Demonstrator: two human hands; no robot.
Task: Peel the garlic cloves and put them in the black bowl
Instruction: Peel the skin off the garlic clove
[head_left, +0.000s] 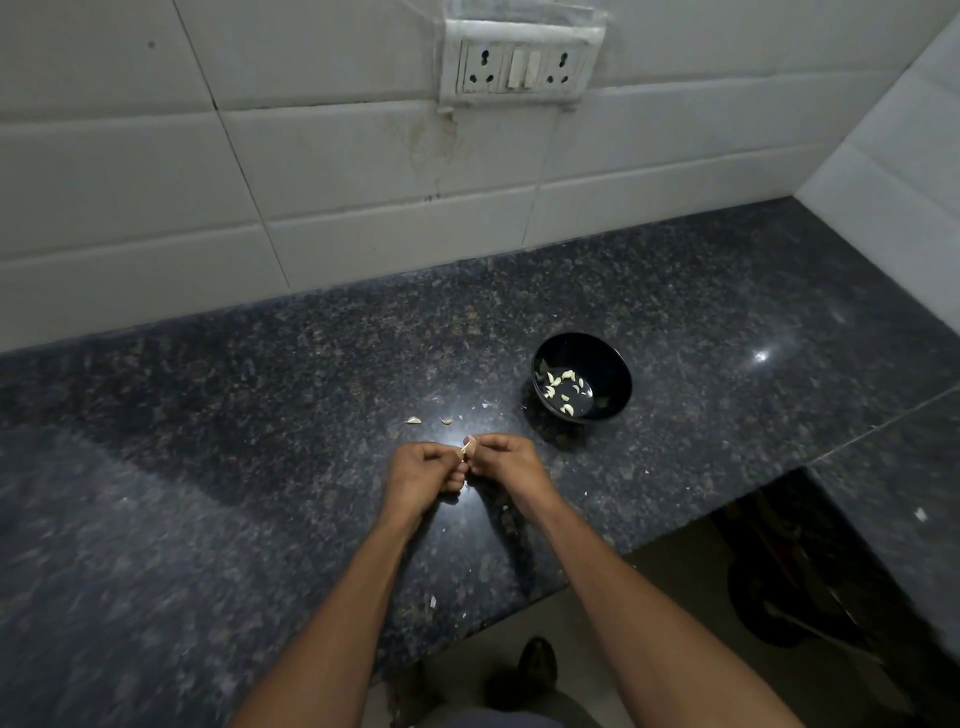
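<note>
Two hands meet over the dark bench (260, 415): the left hand (421, 470) and the right hand (506, 462) both pinch one garlic clove (468, 447) between curled fingertips, its skin partly lifted. Two loose cloves (414, 420) lie just beyond the left hand. One black bowl (582, 376) stands beyond and to the right of the right hand, holding roughly ten peeled cloves (563, 387). Small skin scraps (432, 601) dot the bench near the forearms.
</note>
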